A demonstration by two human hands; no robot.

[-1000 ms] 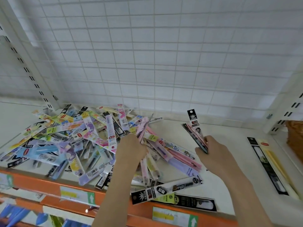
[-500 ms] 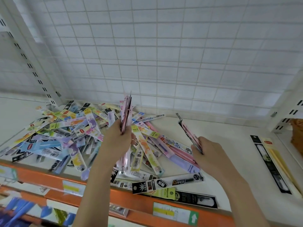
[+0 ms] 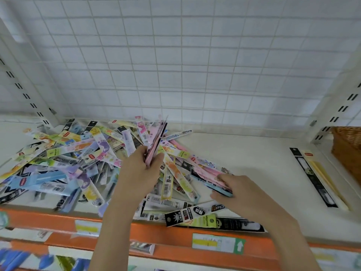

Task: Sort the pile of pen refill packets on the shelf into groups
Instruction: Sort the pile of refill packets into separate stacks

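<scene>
— Pen refill packets (image 3: 68,163), the long, many-coloured plastic ones? Where?

— Lay heaped on the white shelf (image 3: 244,153), from nine o'clock across to the centre. Spilled over the orange front rail (image 3: 175,237) at six o'clock too, a black printed packet (image 3: 195,214) among them.

— And the hands?

— Left hand (image 3: 136,169) at centre, clenched round an upright fan of pink plastic packets (image 3: 156,141). Right hand (image 3: 240,192) at four o'clock, low on the shelf, pinching a flat stack of pink and pale blue packets (image 3: 214,177) at the edge of the heap.

— Step in hand?

— Looked like gathering the pinks into one group. Best done by squaring the ends of the fan before adding more, gripping near the middle so the slippery sleeves could not splay, and lifting the flat stack clear rather than dragging it through the heap.

— Any groups laid out?

— Probably one, well apart at three o'clock: a long black packet and a yellow packet (image 3: 316,178), side by side.

— Containers?

— Only a brown woven wicker basket (image 3: 347,149) at the three o'clock edge, beyond the upright. Could not tell what sat inside; cut off by the frame.
</scene>
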